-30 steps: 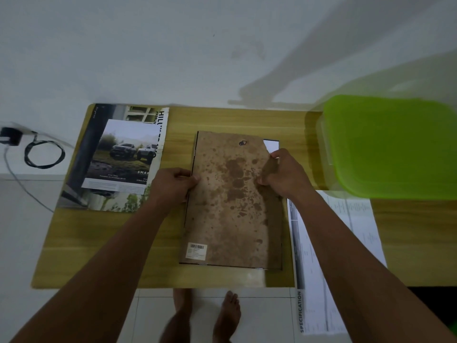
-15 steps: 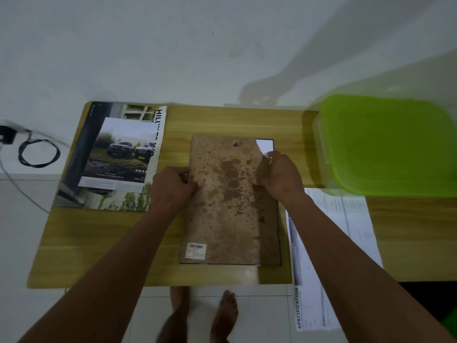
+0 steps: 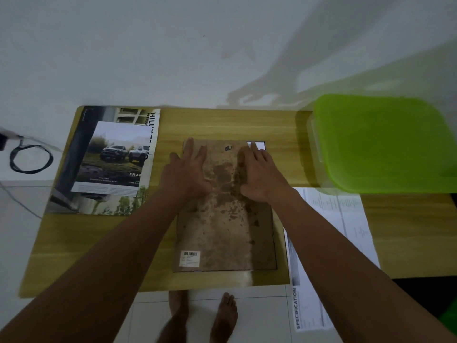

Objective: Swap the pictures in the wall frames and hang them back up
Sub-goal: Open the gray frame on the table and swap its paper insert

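"SPECIFICATION" on sheet (image 3: 331,256); "HIL", "SMA" on brochure (image 3: 108,159)

Dim indoor light, soft shadows on the wall (image 3: 148,58), slight blur, wide-angle edge bending.

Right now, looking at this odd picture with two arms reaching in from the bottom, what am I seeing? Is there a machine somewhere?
There is no machine here. A person wears a camera on the head, so the single picture looks down along both arms. The left hand and right hand lie flat, fingers straight, on the stained brown backing board of a picture frame that lies face down on a wooden table. Neither hand grips anything; they press on the board. To the left lies a truck brochure. To the right are a printed specification sheet and a box with a green lid. A coiled cable sits left of the table, and the person's bare feet show below.
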A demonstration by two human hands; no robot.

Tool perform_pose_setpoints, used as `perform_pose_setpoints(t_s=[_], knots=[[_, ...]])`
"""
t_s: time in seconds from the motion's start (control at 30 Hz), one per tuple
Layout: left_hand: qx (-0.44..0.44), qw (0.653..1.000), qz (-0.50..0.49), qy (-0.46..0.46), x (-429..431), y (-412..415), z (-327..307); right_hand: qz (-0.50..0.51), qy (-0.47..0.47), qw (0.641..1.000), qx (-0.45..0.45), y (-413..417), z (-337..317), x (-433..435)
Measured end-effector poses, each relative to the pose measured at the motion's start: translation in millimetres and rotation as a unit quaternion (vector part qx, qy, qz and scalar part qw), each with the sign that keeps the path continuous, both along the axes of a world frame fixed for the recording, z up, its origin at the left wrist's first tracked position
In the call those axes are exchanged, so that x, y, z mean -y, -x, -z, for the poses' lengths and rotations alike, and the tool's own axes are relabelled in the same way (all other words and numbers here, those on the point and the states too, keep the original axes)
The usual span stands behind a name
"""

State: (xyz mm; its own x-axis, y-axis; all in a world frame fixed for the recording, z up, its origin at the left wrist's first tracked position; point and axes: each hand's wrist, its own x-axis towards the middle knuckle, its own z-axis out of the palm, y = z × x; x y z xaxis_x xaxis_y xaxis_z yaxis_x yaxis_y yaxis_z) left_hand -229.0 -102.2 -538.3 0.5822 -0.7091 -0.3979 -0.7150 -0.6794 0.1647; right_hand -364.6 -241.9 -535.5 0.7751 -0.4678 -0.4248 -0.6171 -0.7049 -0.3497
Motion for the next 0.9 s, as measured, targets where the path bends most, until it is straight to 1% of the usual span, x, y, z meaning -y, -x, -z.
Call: perform_pose_setpoints(t_s=[0.1, 0.27, 0.37, 0.57, 0.63, 0.7, 0.73, 0.8, 0.83, 0.9], knots=[[0.021, 0.997, 0.053, -0.053, 6.8, -5.0, 4.8, -0.027, -0.005, 0.999, -0.033, -14.2, -5.8, 8.2], [0.028, 0.994, 0.068, -0.083, 9.0, -3.6, 9.6, -0.060, 0.010, 0.996, -0.061, -19.4, -2.5, 13.2], [0.052, 0.994, 0.067, -0.073, 10.6, -0.7, 12.8, -0.084, 0.030, 0.994, -0.057, -18.0, -0.9, 9.5], [0.056, 0.995, 0.063, -0.057, 10.0, -2.1, 18.2, -0.084, 0.009, 0.995, -0.057, -20.4, 0.1, 18.6], [0.049, 0.997, 0.041, -0.033, 4.8, -0.9, 19.8, -0.062, -0.011, 0.997, -0.033, -16.6, -0.6, 16.9], [0.046, 0.999, 0.002, 0.004, -3.6, 3.6, 18.2, -0.009, -0.013, 1.000, 0.014, -6.9, -3.6, 9.8], [0.039, 0.999, -0.025, 0.025, -9.9, 7.7, 16.8, 0.020, 0.001, 0.999, 0.028, 0.0, -5.3, 5.7], [0.010, 0.992, -0.102, 0.076, -26.9, 18.6, 13.1, 0.082, 0.039, 0.995, 0.028, 15.3, -7.5, -1.9], [-0.008, 0.985, -0.143, 0.096, -37.4, 23.9, 12.2, 0.115, 0.033, 0.993, 0.022, 22.9, -8.4, -6.0], [-0.063, 0.969, -0.209, 0.112, -57.5, 33.8, 7.3, 0.172, -0.029, 0.985, 0.013, 34.9, -9.4, -14.2]])
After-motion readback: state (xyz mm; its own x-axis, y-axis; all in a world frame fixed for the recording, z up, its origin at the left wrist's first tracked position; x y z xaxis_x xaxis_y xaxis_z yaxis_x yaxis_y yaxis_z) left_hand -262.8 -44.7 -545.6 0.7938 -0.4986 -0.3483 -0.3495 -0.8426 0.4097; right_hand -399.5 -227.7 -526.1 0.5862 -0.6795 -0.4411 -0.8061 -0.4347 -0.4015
